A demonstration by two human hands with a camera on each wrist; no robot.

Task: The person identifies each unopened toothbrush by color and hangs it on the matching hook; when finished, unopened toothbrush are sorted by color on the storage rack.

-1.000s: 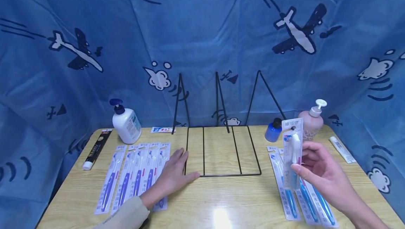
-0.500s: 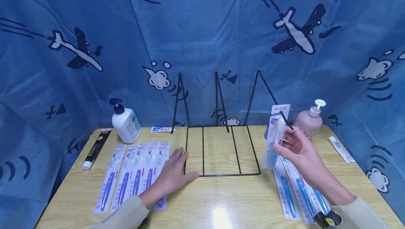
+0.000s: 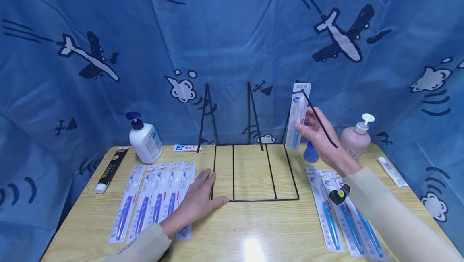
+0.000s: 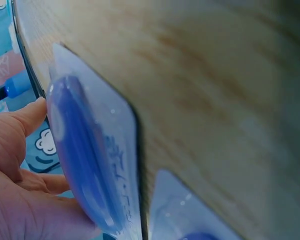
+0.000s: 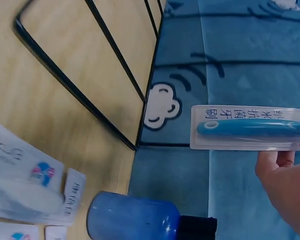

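My right hand point(image 3: 320, 133) pinches a packaged toothbrush point(image 3: 298, 119) with a blue handle, upright near the top of the right prong of a black wire rack point(image 3: 253, 201). That prong comes out at the hole in the card's top and slopes down in front of my fingers. In the right wrist view the toothbrush's blue handle point(image 5: 250, 128) shows through its clear pack. My left hand point(image 3: 195, 197) rests with fingers spread at the rack's front left corner, thumb along the front wire. Beside it lie several purple packaged toothbrushes point(image 3: 157, 205); one purple pack point(image 4: 90, 150) fills the left wrist view.
On the right lie 3 blue packaged toothbrushes point(image 3: 328, 217). A blue bottle point(image 3: 311, 153), pink pump bottle point(image 3: 354, 141) and white tube point(image 3: 392, 171) stand or lie behind them. At left are a white pump bottle point(image 3: 146, 143), black tube point(image 3: 111, 170) and small toothpaste box point(image 3: 186, 148).
My right hand has carried the toothbrush up and left from over the blue packs, along the right prong to near its top. The left hand has stayed in place.
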